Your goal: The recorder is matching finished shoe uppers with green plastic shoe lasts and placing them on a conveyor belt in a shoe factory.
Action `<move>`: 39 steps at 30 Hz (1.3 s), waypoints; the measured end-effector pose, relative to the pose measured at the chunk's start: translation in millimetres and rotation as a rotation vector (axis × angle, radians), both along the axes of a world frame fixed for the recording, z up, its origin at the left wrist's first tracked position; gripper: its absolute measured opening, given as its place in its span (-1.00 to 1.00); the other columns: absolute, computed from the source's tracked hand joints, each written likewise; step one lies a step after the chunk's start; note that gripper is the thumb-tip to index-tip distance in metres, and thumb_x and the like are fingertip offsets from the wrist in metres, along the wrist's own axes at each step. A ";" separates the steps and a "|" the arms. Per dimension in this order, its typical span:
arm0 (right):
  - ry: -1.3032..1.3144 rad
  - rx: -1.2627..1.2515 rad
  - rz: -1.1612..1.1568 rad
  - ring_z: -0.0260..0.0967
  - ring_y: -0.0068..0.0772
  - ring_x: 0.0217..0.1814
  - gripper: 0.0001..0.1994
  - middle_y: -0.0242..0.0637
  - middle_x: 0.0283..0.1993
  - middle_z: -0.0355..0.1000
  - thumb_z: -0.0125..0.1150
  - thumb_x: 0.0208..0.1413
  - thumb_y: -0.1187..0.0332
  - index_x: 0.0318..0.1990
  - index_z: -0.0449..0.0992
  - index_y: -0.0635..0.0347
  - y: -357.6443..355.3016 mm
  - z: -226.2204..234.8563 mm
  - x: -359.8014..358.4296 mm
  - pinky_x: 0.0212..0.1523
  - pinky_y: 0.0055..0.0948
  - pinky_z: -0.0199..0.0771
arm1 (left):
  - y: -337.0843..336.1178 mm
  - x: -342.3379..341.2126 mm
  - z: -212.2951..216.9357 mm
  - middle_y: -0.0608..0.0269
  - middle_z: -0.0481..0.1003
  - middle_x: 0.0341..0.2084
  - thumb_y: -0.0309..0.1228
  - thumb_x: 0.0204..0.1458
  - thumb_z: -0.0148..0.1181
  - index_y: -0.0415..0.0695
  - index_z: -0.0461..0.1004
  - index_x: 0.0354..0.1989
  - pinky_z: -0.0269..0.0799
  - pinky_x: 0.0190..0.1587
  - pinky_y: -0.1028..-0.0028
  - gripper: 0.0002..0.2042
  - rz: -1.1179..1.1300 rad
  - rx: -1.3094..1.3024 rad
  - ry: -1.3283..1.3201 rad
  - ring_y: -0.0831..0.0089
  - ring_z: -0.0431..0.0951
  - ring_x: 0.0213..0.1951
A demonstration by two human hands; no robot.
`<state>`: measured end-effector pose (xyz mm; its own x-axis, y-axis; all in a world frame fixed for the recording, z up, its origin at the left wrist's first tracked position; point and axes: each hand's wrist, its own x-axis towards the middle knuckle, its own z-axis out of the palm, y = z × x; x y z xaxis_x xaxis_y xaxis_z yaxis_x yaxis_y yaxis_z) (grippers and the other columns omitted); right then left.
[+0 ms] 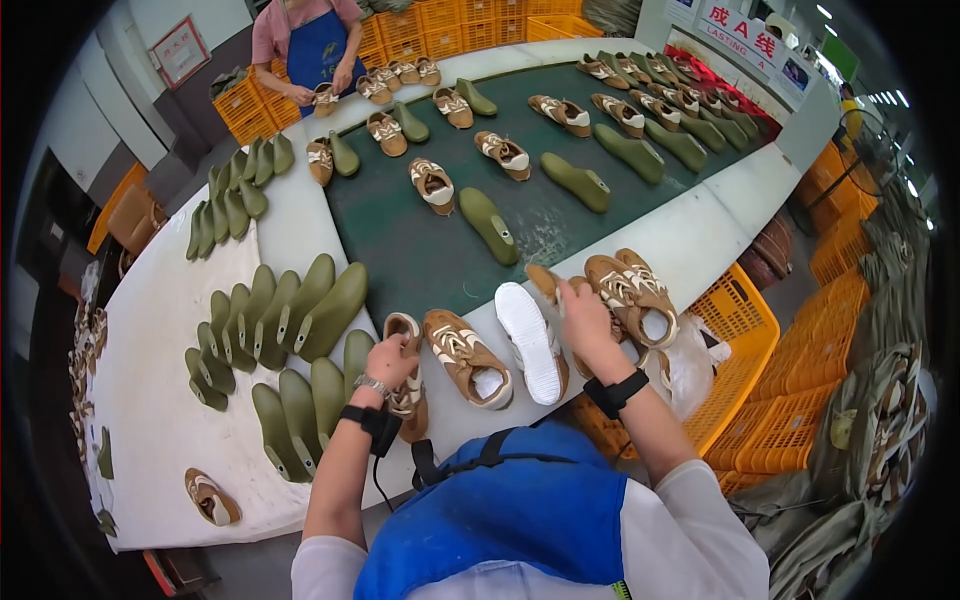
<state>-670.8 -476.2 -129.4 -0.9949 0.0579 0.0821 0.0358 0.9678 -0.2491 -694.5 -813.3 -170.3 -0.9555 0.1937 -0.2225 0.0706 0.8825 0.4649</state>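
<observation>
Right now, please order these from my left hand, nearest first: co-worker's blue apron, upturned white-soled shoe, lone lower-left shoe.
1. Upturned white-soled shoe, right of your left hand.
2. Lone shoe, lower left.
3. Co-worker's blue apron, far off, upper left.

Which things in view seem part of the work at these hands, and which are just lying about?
Work:
- brown-and-cream shoe at the left hand
- brown-and-cream lace-up shoes by the right hand
- upturned shoe with white sole
- probably, smooth green foot-shaped forms

Lying about:
- orange plastic crate
- round dark fan
</observation>
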 end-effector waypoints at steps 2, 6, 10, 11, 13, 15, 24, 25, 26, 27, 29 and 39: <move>0.009 0.032 0.032 0.35 0.02 -0.15 -0.59 -0.03 -0.18 0.29 0.05 -0.09 0.51 0.01 0.35 0.17 -6.4 -23.1 11.2 -0.20 -0.12 0.40 | -4.8 9.8 23.3 0.01 0.49 -0.38 -0.37 -0.22 0.20 -0.22 0.41 -0.28 0.41 -0.21 0.28 -0.70 0.102 0.156 0.119 0.08 0.50 -0.32; -0.179 -0.243 0.201 0.37 0.00 -0.11 -0.68 0.03 -0.13 0.37 0.02 0.00 0.35 -0.07 0.42 0.23 -11.5 -28.3 14.9 -0.15 -0.16 0.40 | -4.9 29.8 83.0 0.05 0.44 -0.51 -0.55 -0.29 0.10 -0.21 0.40 -0.30 0.31 -0.05 0.27 -0.73 0.081 0.238 0.309 0.10 0.43 -0.39; -0.655 -0.181 0.166 0.40 -0.02 -0.08 -0.57 0.12 -0.11 0.41 0.06 0.05 0.12 0.01 0.39 0.19 -16.3 -4.6 20.0 -0.10 -0.24 0.38 | 9.2 50.6 99.5 0.20 0.42 -0.41 -0.65 -0.26 0.06 -0.15 0.43 -0.31 0.05 0.17 0.05 -0.73 -0.248 0.169 0.685 0.18 0.42 -0.15; -0.653 -0.180 0.164 0.40 -0.02 -0.08 -0.57 0.12 -0.11 0.41 0.06 0.05 0.12 0.01 0.39 0.19 -16.0 -5.8 23.3 -0.10 -0.24 0.38 | 9.4 53.3 87.0 0.21 0.42 -0.36 -0.63 -0.24 0.06 -0.13 0.43 -0.28 0.04 0.18 0.06 -0.73 -0.371 0.131 0.695 0.20 0.40 -0.10; -0.568 -0.472 0.337 0.40 -0.07 -0.07 -0.43 0.08 -0.11 0.42 0.10 0.03 -0.01 0.11 0.31 0.17 -13.7 -15.2 36.2 -0.09 -0.29 0.39 | 13.7 68.9 68.5 0.21 0.41 -0.25 -0.60 -0.19 0.05 -0.13 0.42 -0.23 0.04 0.19 0.09 -0.72 -0.550 -0.007 0.596 0.25 0.34 0.01; -0.661 -0.914 0.391 0.37 -0.11 0.00 -0.30 0.05 0.08 0.29 0.19 -0.01 0.02 0.22 0.14 0.21 -15.5 -31.7 41.6 -0.03 -0.33 0.36 | 19.3 90.7 47.9 0.20 0.39 -0.13 -0.49 -0.16 0.10 -0.16 0.39 -0.18 0.02 0.19 0.09 -0.71 -0.575 -0.143 0.490 0.28 0.24 0.12; -0.780 -1.238 0.147 0.35 -0.38 -0.01 -0.11 -0.04 -0.04 0.38 0.33 -0.08 0.36 0.33 -0.17 0.25 -35.3 -43.3 65.7 -0.03 -0.50 0.32 | 12.1 106.9 33.6 0.09 0.49 -0.30 -0.20 -0.08 0.19 -0.21 0.51 -0.43 0.08 0.11 0.15 -0.72 -0.088 0.303 0.306 0.15 0.38 -0.08; -0.753 -1.265 0.130 0.34 -0.49 -0.11 -0.15 -0.17 -0.15 0.37 0.30 -0.07 0.41 0.33 -0.13 0.21 -36.3 -27.8 62.5 -0.14 -0.57 0.32 | 9.5 110.0 35.7 0.13 0.48 -0.40 -0.26 -0.13 0.22 -0.18 0.50 -0.43 0.10 0.09 0.17 -0.77 -0.082 0.235 0.422 0.18 0.40 -0.16; -0.724 -1.292 0.112 0.33 -0.60 -0.21 -0.19 -0.30 -0.27 0.37 0.27 -0.05 0.46 0.33 -0.09 0.16 -36.5 -12.9 59.6 -0.25 -0.64 0.32 | 8.1 112.7 44.9 0.13 0.48 -0.40 -0.26 -0.13 0.22 -0.18 0.50 -0.43 0.10 0.09 0.17 -0.77 -0.066 0.234 0.424 0.18 0.40 -0.16; -0.629 -1.354 0.108 0.31 -0.66 -0.23 -0.24 -0.39 -0.26 0.35 0.23 -0.09 0.56 0.31 0.01 0.08 -37.3 -5.3 56.8 -0.22 -0.66 0.34 | 6.5 113.9 58.0 0.14 0.47 -0.44 -0.30 -0.16 0.24 -0.16 0.50 -0.44 0.11 0.09 0.18 -0.80 -0.125 0.141 0.436 0.21 0.40 -0.19; -0.539 -1.333 0.190 0.30 -0.66 -0.20 -0.27 -0.37 -0.25 0.34 0.22 -0.08 0.56 0.29 0.05 0.07 -40.8 16.6 49.1 -0.20 -0.65 0.33 | 4.3 115.9 73.4 0.19 0.42 -0.50 -0.42 -0.27 0.27 -0.13 0.49 -0.45 0.09 0.14 0.18 -0.83 -0.215 0.006 0.526 0.29 0.39 -0.24; 0.064 -0.664 0.471 0.36 -0.03 -0.07 -0.59 -0.11 -0.09 0.39 0.16 -0.05 0.47 0.03 0.35 0.11 -94.6 63.5 40.7 -0.10 -0.33 0.38 | 12.0 108.7 101.3 0.23 0.37 -0.47 -0.48 -0.32 0.28 -0.14 0.46 -0.45 0.10 0.14 0.10 -0.81 -0.259 -0.056 0.609 0.24 0.36 -0.20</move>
<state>-630.0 -570.8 -65.9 -0.9215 -0.3091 0.2351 -0.3718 0.5275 -0.7638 -585.8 -801.2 -69.1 -0.8376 0.4382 0.3262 0.5198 0.8231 0.2288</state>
